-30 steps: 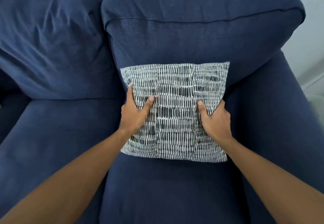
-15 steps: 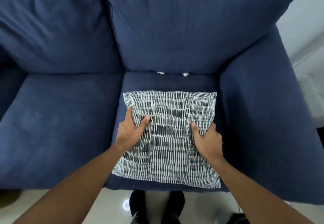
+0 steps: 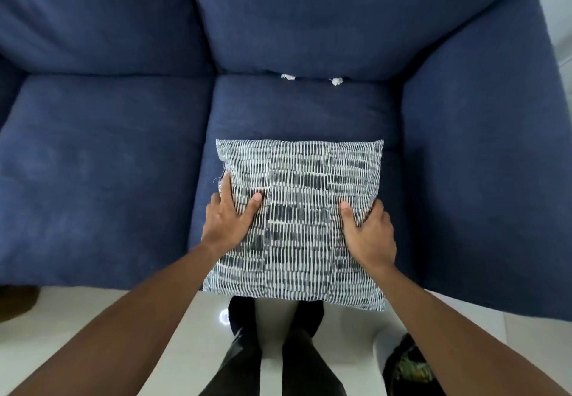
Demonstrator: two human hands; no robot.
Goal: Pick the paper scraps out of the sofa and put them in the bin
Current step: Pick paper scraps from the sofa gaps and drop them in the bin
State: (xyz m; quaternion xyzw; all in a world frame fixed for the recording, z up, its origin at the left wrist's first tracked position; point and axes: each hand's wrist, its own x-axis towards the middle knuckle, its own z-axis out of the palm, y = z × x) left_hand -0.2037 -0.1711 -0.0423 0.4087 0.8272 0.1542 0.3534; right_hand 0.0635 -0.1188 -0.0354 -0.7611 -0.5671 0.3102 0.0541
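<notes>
1. The left hand [image 3: 227, 220] and right hand [image 3: 370, 234] are each gripping a side edge of the patterned cushion [image 3: 298, 219], thumbs pressing on top and fingers curling under; neither is holding any paper.
2. The cushion is hanging partly over the front edge of the sofa [image 3: 102, 160], above the person's legs, so it is no longer covering the back of the seat.
3. A dark bin [image 3: 407, 364] is standing on the floor near the cushion's front right corner, partly hidden by the right forearm.
4. Two paper scraps, one [image 3: 288, 77] left of the other [image 3: 336, 81], are sitting beyond the cushion's far edge, wedged in the crease where seat meets backrest.
5. They are looking crumpled, light and easily torn; a fingertip pinch on the exposed tuft is probably suiting them best.
6. Both hands are being occupied by the cushion, which is needing setting down first; the tight crease may be hiding more paper.
</notes>
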